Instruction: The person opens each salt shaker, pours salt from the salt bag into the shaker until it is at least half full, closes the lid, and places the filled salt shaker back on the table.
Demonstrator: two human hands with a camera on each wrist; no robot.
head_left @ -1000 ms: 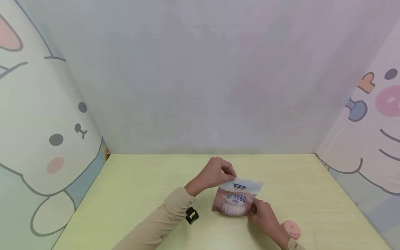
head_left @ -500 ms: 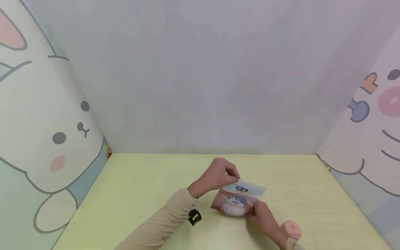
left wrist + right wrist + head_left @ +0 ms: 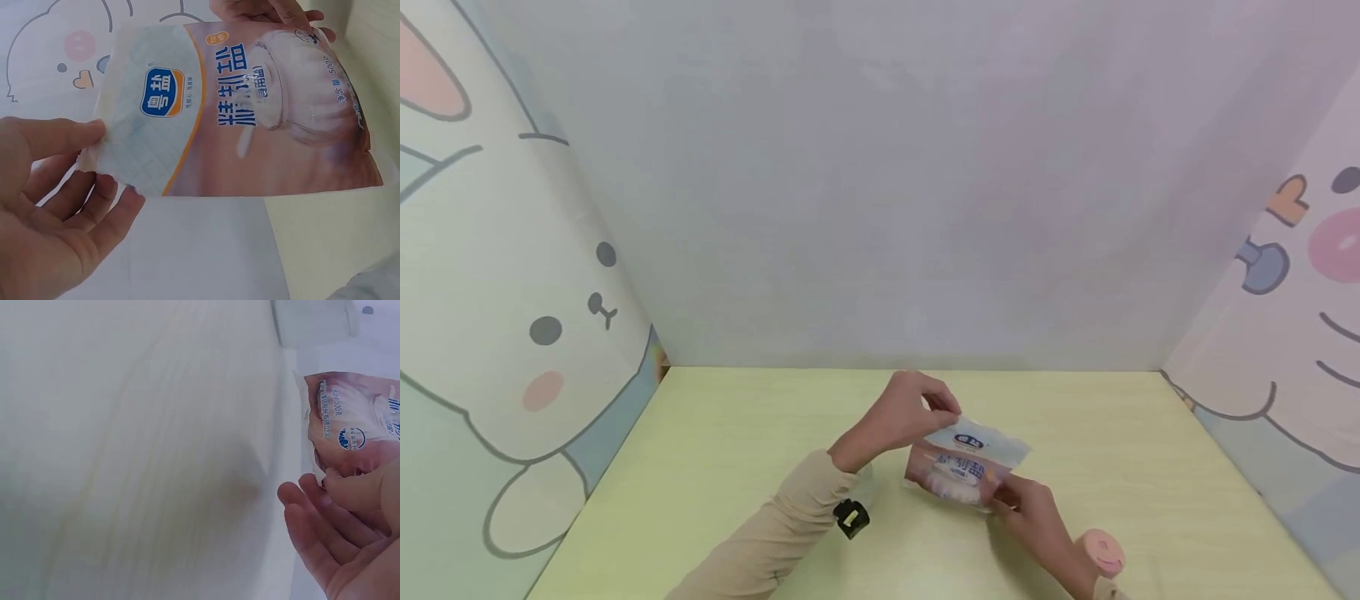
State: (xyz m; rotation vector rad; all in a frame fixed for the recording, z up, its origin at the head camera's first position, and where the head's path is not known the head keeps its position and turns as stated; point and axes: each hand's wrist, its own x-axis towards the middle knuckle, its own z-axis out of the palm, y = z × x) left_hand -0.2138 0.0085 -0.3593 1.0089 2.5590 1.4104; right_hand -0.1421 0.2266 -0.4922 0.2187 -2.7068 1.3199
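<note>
The left hand (image 3: pixel 887 418) is pinching the top of the bag (image 3: pixel 957 468) while the right hand (image 3: pixel 1036 521) is pinching its lower side, firm grips at both likely preventing sagging.

The long left sleeve (image 3: pixel 767 533) is beige, creased near its cuff, with a small blocky black device (image 3: pixel 854 525) beside it bearing a yellow mark (image 3: pixel 851 517). The right sleeve (image 3: pixel 1107 591) shows only a beige edge.

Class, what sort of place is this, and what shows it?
Probably a staged tabletop booth: a pale yellow table, a plain backdrop behind it, and cartoon-printed panels on both sides.
</note>
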